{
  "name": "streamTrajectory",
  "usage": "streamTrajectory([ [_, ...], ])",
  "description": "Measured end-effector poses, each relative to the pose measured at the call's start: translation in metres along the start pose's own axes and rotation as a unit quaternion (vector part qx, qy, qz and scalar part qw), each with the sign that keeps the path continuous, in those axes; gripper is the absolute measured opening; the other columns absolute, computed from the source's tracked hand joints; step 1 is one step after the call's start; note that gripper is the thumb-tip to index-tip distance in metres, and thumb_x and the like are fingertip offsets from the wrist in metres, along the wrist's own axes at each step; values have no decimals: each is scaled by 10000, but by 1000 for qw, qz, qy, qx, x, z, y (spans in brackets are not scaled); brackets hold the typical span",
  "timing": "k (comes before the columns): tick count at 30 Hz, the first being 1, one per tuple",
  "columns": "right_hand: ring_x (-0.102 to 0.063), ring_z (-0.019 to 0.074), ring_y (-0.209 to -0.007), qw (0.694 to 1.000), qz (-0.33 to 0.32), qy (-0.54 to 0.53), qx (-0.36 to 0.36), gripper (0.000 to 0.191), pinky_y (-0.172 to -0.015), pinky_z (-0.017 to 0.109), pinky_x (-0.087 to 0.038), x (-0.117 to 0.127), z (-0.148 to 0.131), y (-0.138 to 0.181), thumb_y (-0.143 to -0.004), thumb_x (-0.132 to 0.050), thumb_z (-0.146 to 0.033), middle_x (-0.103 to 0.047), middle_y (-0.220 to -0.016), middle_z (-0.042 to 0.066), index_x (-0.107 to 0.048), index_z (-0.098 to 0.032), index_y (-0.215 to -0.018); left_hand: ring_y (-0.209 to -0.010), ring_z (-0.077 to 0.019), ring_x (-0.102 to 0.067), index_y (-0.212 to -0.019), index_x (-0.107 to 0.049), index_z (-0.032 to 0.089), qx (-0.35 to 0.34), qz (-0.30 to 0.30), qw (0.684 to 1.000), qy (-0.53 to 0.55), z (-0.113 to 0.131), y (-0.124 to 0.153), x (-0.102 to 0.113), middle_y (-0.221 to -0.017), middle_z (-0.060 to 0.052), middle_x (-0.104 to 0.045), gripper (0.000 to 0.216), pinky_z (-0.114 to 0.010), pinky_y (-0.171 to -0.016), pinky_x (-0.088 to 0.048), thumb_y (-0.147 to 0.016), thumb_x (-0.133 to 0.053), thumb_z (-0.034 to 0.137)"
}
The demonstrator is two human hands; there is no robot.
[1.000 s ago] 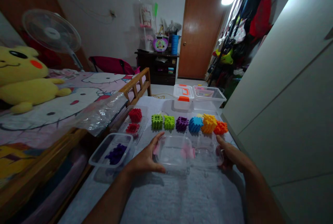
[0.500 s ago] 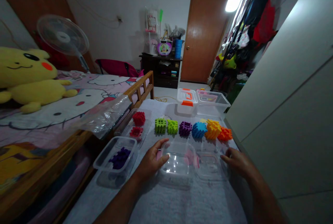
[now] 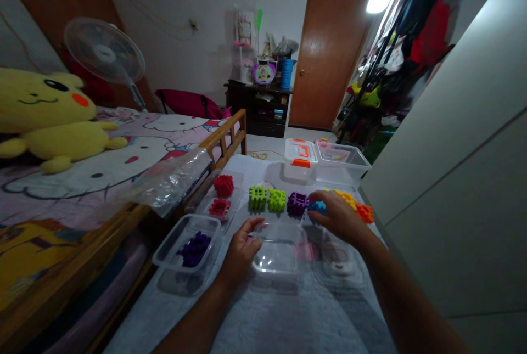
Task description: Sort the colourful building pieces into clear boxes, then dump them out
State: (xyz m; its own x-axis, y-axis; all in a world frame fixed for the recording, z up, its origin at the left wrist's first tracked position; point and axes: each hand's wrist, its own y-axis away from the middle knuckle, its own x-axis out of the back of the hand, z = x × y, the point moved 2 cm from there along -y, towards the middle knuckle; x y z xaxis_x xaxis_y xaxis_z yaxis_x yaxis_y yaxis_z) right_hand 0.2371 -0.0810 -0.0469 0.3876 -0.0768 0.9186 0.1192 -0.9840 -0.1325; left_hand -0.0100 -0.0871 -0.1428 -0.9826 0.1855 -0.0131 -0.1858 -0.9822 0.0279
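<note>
My left hand (image 3: 242,249) grips the left side of a clear plastic box (image 3: 275,263) with pink latches, thumb over its rim. The box stands on the cloth-covered table in front of me. My right hand (image 3: 340,214) is curled over a blue block (image 3: 318,207) of interlocking pieces, partly hiding it. In the same row stand two green blocks (image 3: 258,198), a purple block (image 3: 297,204), a yellow block (image 3: 346,199) and an orange block (image 3: 364,212). A clear lid (image 3: 340,266) lies right of the box, under my right forearm.
On the left, a clear tub (image 3: 164,258) holds dark purple pieces (image 3: 195,248). Behind it a red block (image 3: 223,185) and a red open piece (image 3: 219,209) sit on a clear lid. An orange-latched box (image 3: 300,170) and an open clear bin (image 3: 343,162) stand at the back. A bed rail (image 3: 228,134) borders the left.
My right hand has left the clear lid on the right and moved left and forward onto the blue block. My left hand stays on the clear box. The view has shifted slightly.
</note>
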Motion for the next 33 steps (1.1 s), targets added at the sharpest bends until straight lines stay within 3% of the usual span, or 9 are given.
streamTrajectory([
  [2,-557,292,-1155,998,-13,36,40,388,-988,420,-414,-7,-11,-25,-796,-636,-261,-641,-1220,108,-590,-207,-1177,-1096,-255,-600,-1146,-603,182,4,2,1000,13,-2,-2,0,-1164,-82,-669,447,-394,-994,-418,-703,-582,235],
  [4,-479,319,-1259,993,-65,85,56,583,-1036,433,-369,-20,-21,-47,-753,-695,-298,-567,-1338,139,-519,-181,-1296,-1103,-256,-601,-1155,-591,180,13,1,999,38,-4,-2,0,-1176,-86,-664,427,-387,-972,-437,-740,-589,280],
  [8,-423,353,-1297,980,-122,141,67,789,-1059,466,-318,-50,-33,-80,-660,-778,-385,-533,-1363,185,-461,-135,-1338,-1035,-239,-631,-1139,-578,171,32,-2,996,87,-8,-2,-2,-1138,-89,-671,399,-361,-914,-471,-783,-598,349],
  [16,-533,391,-1163,969,-165,173,63,863,-987,501,-370,-87,-38,-107,-569,-793,-406,-619,-1230,211,-449,-126,-1310,-1021,-229,-628,-1091,-603,173,33,1,995,91,-8,-3,-2,-1087,-79,-685,339,-357,-921,-465,-794,-604,336],
  [22,-562,392,-1128,962,-183,193,65,727,-975,524,-374,-94,-40,-109,-629,-725,-335,-647,-1171,217,-476,-118,-1276,-1017,-235,-625,-1088,-596,176,38,4,996,78,-9,-3,-2,-1084,-82,-682,339,-361,-913,-463,-797,-613,349],
  [28,-577,402,-1122,955,-196,213,61,721,-966,523,-384,-100,-40,-112,-579,-744,-286,-652,-1168,228,-512,-120,-1240,-1015,-240,-621,-1077,-602,177,36,3,997,71,-11,-5,-1,-1076,-88,-684,331,-356,-908,-456,-783,-612,329],
  [33,-596,369,-1112,956,-189,216,64,684,-990,508,-374,-103,-40,-112,-623,-701,-242,-651,-1189,214,-491,-132,-1265,-1020,-248,-617,-1063,-608,171,32,3,998,63,-10,-6,-1,-1059,-92,-685,334,-365,-918,-446,-765,-620,322],
])
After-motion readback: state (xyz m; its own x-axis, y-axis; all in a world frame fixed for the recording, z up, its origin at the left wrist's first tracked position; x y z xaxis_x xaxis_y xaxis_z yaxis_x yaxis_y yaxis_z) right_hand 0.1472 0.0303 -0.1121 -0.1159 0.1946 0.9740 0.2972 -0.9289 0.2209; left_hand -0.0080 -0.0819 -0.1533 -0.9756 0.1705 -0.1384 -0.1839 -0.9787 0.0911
